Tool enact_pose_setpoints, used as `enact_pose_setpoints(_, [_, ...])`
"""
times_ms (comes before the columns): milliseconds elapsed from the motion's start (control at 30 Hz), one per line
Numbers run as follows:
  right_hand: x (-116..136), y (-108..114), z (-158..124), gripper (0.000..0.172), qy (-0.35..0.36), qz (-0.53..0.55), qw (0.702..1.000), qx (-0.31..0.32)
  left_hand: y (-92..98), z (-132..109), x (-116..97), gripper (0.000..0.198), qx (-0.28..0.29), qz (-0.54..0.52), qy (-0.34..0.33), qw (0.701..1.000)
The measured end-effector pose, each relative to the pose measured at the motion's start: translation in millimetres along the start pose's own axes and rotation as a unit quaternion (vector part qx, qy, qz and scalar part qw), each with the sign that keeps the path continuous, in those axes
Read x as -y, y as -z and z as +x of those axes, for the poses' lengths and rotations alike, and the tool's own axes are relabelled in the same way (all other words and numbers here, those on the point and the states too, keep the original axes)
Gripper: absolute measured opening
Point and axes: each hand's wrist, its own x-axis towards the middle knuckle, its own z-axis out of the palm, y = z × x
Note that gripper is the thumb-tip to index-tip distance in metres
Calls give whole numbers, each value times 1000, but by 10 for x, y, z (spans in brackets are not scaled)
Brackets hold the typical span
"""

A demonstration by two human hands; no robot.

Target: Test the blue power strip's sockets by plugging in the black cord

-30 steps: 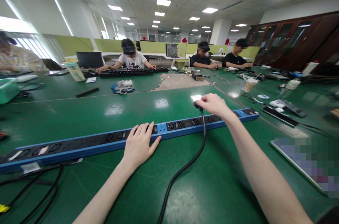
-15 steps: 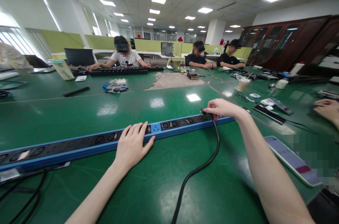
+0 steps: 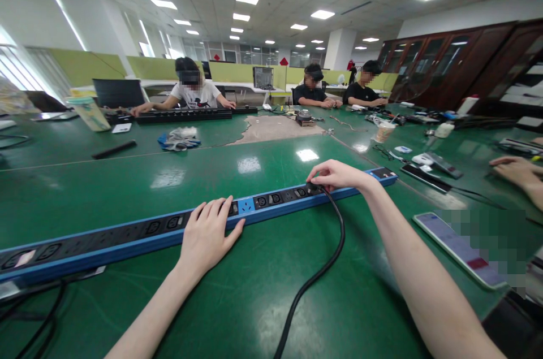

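A long blue-edged power strip (image 3: 271,209) with black sockets and one blue socket lies slantwise across the green table. My left hand (image 3: 207,232) straddles it left of the blue socket, fingers over its top and far edge, thumb along the near side. Near the strip's right end, my right hand (image 3: 333,175) pinches the black plug (image 3: 314,187) of a power cord. The plug is down at the socket row; whether it sits inside a socket I cannot tell. Its black cord (image 3: 318,274) curves down toward me over the table.
A phone (image 3: 460,249) lies right of my right forearm, near another person's hand (image 3: 517,175). Black cables (image 3: 46,319) lie at lower left. Gloves (image 3: 179,139), a black bar (image 3: 114,150) and cups (image 3: 89,113) stand or lie farther back. Several people sit across the table.
My right hand has brought the plug slightly left and down onto the socket row, covering a socket seen before. My left hand stays on the strip. The whole view has shifted a little.
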Motion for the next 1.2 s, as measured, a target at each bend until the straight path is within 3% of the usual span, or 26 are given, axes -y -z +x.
enact_pose_setpoints(100, [-35, 18, -14, 41, -5, 32, 999, 17, 1, 0, -1, 66, 3, 3, 3, 1000])
enact_pose_setpoints(233, [-77, 37, -25, 48, -6, -12, 999, 31, -3, -4, -1, 65, -1, 3, 0, 1000])
enact_pose_setpoints(333, [-35, 14, -10, 41, -13, -41, 999, 7, -3, -8, -3, 65, -7, 2, -3, 1000])
enact_pose_setpoints(433, [58, -32, 14, 34, 4, -131, 990, -52, 3, -9, -6, 65, -4, 2, 0, 1000])
enact_pose_setpoints(567, [133, -62, 28, 28, 21, -315, 931, -182, 8, -2, -6, 65, 5, 3, 0, 1000])
enact_pose_setpoints(733, [59, -53, 72, 31, -36, -356, 897, -261, 6, 4, -4, 65, -3, -3, 3, 1000])
enact_pose_setpoints(833, [6, -99, 143, 33, -73, -345, 899, -259, 4, 2, -6, 64, -2, -6, 5, 1000])
enact_pose_setpoints(1033, [-6, -273, 266, 32, -77, -357, 906, -214, 4, -1, -8, 65, 4, -7, 7, 1000])
enact_pose_setpoints(1200, [0, -254, 232, 33, -97, -332, 922, -173, 8, 1, -14, 66, 10, -11, 12, 1000])
